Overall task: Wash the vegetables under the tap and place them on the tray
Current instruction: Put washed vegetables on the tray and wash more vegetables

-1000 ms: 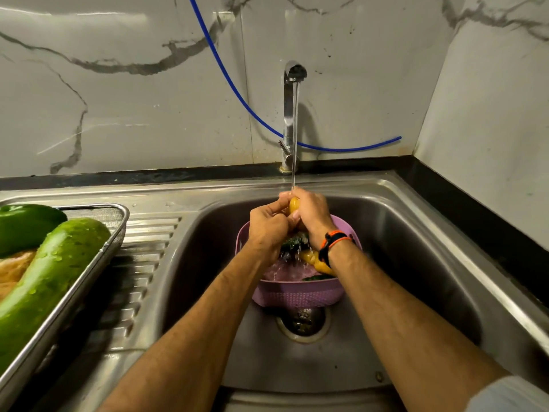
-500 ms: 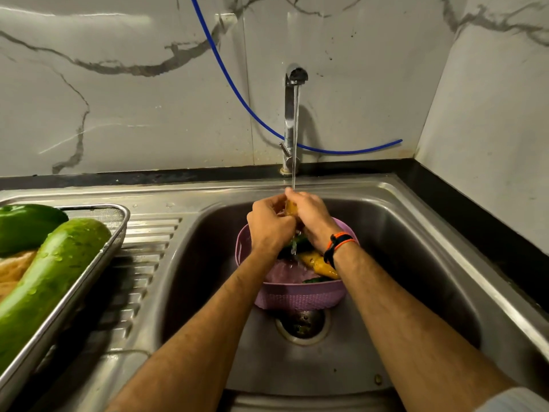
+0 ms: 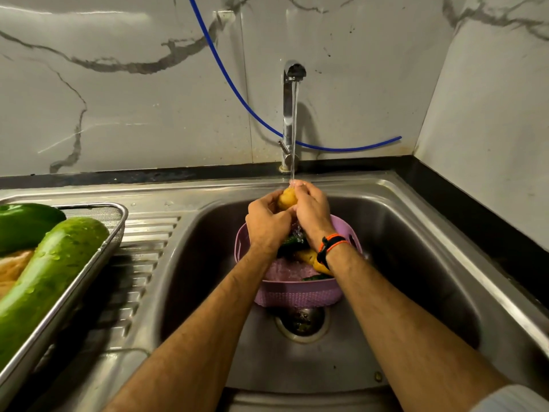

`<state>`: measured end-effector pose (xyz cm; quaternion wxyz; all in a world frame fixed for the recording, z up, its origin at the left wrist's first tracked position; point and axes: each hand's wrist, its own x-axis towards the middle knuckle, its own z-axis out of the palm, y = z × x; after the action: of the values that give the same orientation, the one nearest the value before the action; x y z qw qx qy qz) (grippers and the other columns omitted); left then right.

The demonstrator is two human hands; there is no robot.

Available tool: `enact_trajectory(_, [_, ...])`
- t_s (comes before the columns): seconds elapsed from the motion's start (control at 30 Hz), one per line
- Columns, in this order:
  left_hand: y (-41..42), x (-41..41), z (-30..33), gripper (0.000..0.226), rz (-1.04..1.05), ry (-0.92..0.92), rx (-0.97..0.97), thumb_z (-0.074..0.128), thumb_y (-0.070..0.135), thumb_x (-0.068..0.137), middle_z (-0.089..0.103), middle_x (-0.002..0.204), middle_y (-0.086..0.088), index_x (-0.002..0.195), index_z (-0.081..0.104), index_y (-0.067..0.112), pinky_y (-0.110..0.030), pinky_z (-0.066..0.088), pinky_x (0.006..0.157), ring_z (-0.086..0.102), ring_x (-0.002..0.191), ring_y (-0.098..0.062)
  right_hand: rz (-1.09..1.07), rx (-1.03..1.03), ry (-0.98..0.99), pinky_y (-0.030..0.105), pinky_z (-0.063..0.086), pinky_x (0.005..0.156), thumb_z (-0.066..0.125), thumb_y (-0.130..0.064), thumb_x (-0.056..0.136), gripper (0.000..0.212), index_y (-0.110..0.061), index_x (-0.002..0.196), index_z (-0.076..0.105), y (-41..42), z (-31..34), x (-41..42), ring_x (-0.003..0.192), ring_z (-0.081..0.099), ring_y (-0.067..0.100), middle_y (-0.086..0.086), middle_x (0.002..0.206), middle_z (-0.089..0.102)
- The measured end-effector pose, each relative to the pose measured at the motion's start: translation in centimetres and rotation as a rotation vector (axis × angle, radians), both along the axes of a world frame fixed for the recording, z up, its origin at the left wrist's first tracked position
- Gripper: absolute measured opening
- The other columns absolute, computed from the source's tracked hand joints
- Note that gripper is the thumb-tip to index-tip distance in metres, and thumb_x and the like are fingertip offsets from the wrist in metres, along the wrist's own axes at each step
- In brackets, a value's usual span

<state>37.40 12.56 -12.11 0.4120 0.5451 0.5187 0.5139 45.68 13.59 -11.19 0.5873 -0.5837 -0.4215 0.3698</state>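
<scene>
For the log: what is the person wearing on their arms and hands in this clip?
Both forearms are bare, with no gloves on the left hand or the right hand. The right wrist carries a black and orange band. A bit of light grey sleeve shows at the right elbow, at the picture's lower right corner. No rings show.

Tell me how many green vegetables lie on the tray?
2: a long cucumber along the tray rim, and a darker one behind it. More may lie beyond the frame's left edge.
</scene>
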Motion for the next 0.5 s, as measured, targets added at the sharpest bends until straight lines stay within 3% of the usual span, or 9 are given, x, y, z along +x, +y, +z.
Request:
enact_trajectory(0.1, [-0.2,-0.3,-0.2,0.045,-0.047,-0.097,-0.016,0.070,0.002,0.085,0.074,0.113,-0.005,0.129,0.065,0.010,-0.042,0.057,0.094,0.070,0.105,-0.016,-0.032,0.037,-0.093,0.042,0.051,0.096,0.044,-0.028,0.102,0.030,-0.017,0.118,0.067,0.0,0.2,-0.4,0.106,0.060,0.022,0.004,0.115,0.066])
enact_trajectory(0.23, [0.4,-1.1,-1.2,0.050,-0.111,-0.160,-0.109,0.072,0.013,0.076,0.075,0.110,-0.004,0.126,0.068,0.014,-0.047,0.056,0.094,0.070,0.106,-0.022,0.053,-0.075,-0.075,0.042,0.053,0.092,0.055,-0.023,0.093,0.024,-0.015,0.102,0.075,0.1,0.4,0.3,0.094,0.063,0.021,0.006,0.101,0.070])
enact_trajectory(0.33, [0.5,-0.6,-1.0,0.043,0.004,-0.258,-0.129,0.068,-0.003,0.082,0.074,0.109,-0.008,0.123,0.069,0.013,-0.047,0.057,0.093,0.069,0.106,-0.023,0.091,-0.003,-0.075,0.040,0.053,0.092,0.049,-0.023,0.099,0.026,-0.015,0.113,0.069,0.0,0.2,-0.5,0.094,0.060,0.017,0.009,0.112,0.067])
enact_trajectory(0.4, [0.5,0.0,-0.8,0.039,0.089,-0.269,-0.136,0.065,-0.005,0.083,0.075,0.100,-0.005,0.113,0.074,0.018,-0.044,0.059,0.089,0.071,0.099,-0.021,0.009,0.061,-0.136,0.037,0.050,0.095,0.044,-0.023,0.103,0.028,-0.016,0.121,0.065,-0.1,-0.1,-1.6,0.105,0.057,0.019,0.007,0.121,0.063])
enact_trajectory(0.5, [0.4,0.2,-0.9,0.044,0.017,-0.240,-0.152,0.063,-0.007,0.081,0.075,0.104,-0.008,0.117,0.073,0.017,-0.047,0.058,0.091,0.070,0.102,-0.024,-0.108,0.011,-0.120,0.028,0.050,0.079,0.053,-0.023,0.097,0.023,-0.014,0.107,0.071,0.1,0.5,-1.4,0.095,0.060,0.019,0.003,0.102,0.067])
